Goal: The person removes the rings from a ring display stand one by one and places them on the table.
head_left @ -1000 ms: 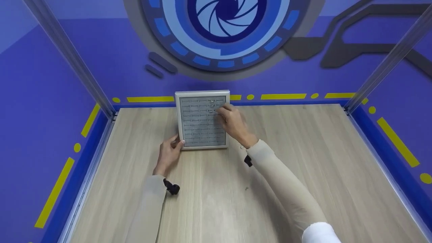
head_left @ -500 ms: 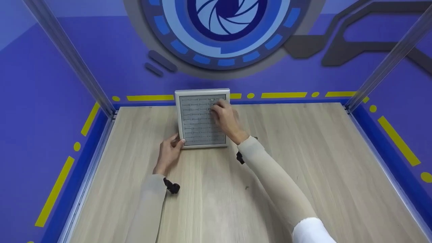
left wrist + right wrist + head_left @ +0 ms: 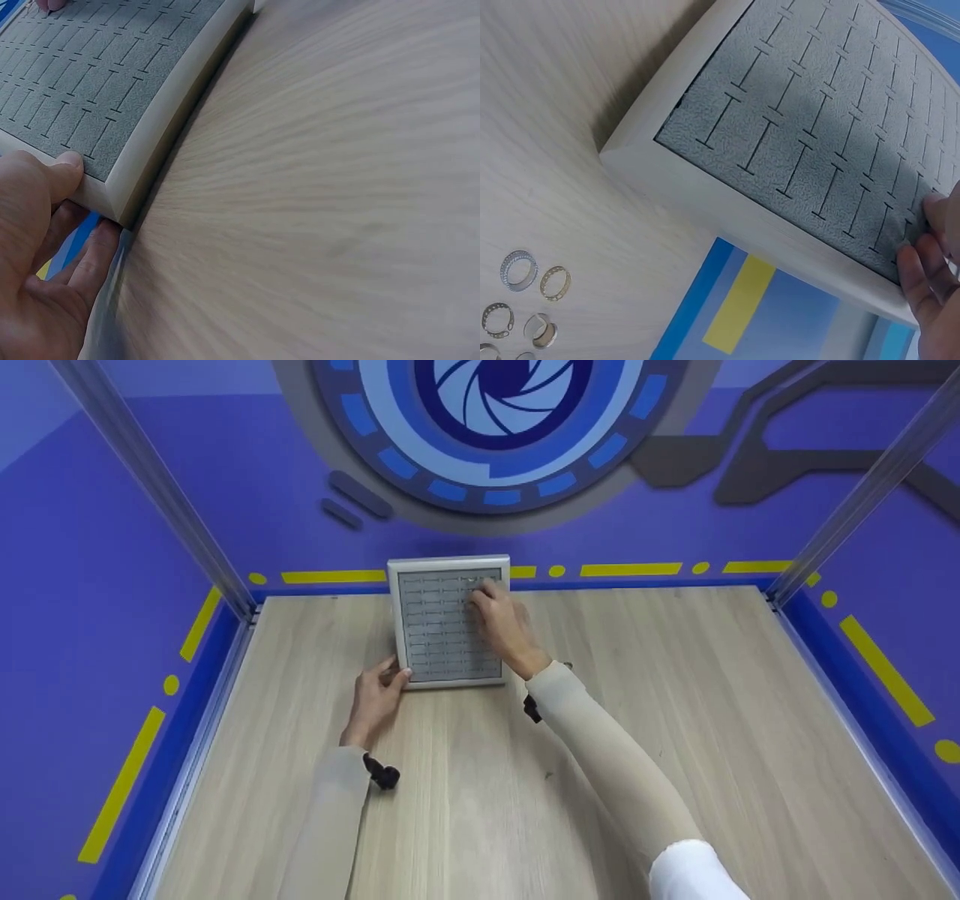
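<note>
Grey ring tray (image 3: 448,626) (slotted foam) lies under right fingers (image 3: 484,598).

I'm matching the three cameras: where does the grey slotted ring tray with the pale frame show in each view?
Head: grey slotted ring tray at the table's far edge, centre.
Left wrist: upper left, near corner gripped by the left hand.
Right wrist: upper right.
Shared landmark: the tray's pale frame.

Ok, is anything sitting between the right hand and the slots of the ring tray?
Nothing visible. The right hand already has its fingers on the grey slotted pad of the ring tray, with bare slots around them. The left hand only grips the near left corner. The loose rings lie on the table, off the tray.
</note>
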`<act>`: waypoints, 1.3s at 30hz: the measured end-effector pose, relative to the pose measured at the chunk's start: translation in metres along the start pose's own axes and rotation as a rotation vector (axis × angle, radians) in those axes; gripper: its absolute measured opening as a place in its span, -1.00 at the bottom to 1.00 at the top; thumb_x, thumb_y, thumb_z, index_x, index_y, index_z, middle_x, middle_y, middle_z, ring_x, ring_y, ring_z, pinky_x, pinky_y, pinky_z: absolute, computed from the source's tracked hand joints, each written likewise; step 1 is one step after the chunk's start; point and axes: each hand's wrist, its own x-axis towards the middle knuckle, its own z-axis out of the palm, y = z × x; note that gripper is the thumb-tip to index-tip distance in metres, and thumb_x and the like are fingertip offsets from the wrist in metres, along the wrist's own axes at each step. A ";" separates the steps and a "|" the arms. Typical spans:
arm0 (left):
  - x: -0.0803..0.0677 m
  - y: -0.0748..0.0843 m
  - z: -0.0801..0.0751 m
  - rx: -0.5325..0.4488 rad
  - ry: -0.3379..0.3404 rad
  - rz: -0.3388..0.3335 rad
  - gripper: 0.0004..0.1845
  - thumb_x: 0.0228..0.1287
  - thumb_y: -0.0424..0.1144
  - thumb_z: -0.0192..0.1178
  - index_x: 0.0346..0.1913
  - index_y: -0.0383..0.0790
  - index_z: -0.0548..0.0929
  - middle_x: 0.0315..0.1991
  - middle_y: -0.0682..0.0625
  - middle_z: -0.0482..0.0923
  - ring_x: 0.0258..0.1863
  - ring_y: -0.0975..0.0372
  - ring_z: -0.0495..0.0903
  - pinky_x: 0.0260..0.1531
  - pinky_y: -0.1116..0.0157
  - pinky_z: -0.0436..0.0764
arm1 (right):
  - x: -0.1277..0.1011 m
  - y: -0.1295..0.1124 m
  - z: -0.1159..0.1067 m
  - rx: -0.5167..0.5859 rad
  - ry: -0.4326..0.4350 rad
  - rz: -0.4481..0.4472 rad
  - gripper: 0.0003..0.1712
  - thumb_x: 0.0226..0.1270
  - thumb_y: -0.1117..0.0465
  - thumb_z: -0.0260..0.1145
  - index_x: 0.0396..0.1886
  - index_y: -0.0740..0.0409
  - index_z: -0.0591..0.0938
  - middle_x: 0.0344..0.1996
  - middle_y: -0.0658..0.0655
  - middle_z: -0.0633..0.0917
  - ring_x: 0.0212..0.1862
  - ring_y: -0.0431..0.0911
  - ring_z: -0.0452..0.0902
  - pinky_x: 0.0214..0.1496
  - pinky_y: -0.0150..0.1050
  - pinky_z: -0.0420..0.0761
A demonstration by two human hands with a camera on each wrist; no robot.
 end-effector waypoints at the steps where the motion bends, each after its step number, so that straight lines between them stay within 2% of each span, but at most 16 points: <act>1: 0.000 0.000 0.000 0.001 -0.001 -0.001 -0.40 0.59 -0.14 0.28 0.52 -0.35 0.46 0.32 -0.25 0.67 0.23 -0.03 0.72 0.39 0.00 0.60 | 0.000 0.000 0.000 0.000 0.000 -0.004 -0.88 0.58 0.35 0.32 -0.10 0.24 0.78 -0.12 0.14 0.70 -0.08 0.05 0.69 -0.08 -0.11 0.79; 8: 0.001 0.000 0.001 0.004 0.021 0.018 -0.44 0.59 -0.18 0.26 0.50 -0.38 0.49 0.29 -0.27 0.68 0.17 -0.05 0.75 0.31 -0.01 0.65 | 0.002 0.002 0.002 0.018 0.036 -0.031 -0.92 0.55 0.34 0.36 -0.16 0.25 0.76 -0.13 0.13 0.69 -0.05 0.07 0.69 -0.10 -0.08 0.80; 16: 0.001 -0.001 0.003 0.007 0.015 -0.006 -0.44 0.60 -0.17 0.26 0.52 -0.31 0.48 0.33 -0.24 0.66 0.21 -0.03 0.73 0.30 0.02 0.66 | 0.000 0.002 -0.001 0.047 0.029 -0.039 -0.89 0.56 0.33 0.34 -0.13 0.27 0.77 -0.10 0.14 0.71 -0.06 0.07 0.72 -0.04 -0.08 0.80; 22: 0.001 0.000 0.003 0.011 0.008 -0.028 -0.43 0.61 -0.15 0.25 0.54 -0.28 0.47 0.36 -0.21 0.65 0.23 0.00 0.72 0.34 0.03 0.64 | -0.002 0.001 -0.005 0.076 0.030 -0.042 -0.88 0.56 0.32 0.35 -0.12 0.27 0.77 -0.05 0.14 0.72 -0.02 0.05 0.75 0.02 -0.10 0.80; 28: 0.000 -0.001 0.002 0.005 0.003 -0.020 -0.44 0.61 -0.14 0.25 0.54 -0.26 0.48 0.37 -0.20 0.64 0.25 0.00 0.71 0.38 0.02 0.61 | -0.005 0.002 -0.006 0.088 0.036 -0.059 -0.89 0.56 0.33 0.35 -0.11 0.27 0.77 0.01 0.14 0.74 0.03 0.03 0.76 0.06 -0.16 0.80; 39: -0.002 -0.001 0.001 -0.006 0.001 0.005 -0.44 0.60 -0.13 0.27 0.52 -0.28 0.50 0.36 -0.23 0.64 0.28 -0.03 0.70 0.37 0.01 0.62 | -0.014 0.006 -0.015 0.088 0.046 -0.109 -0.95 0.53 0.40 0.36 -0.15 0.25 0.74 -0.06 0.15 0.70 -0.09 0.02 0.74 -0.06 -0.13 0.79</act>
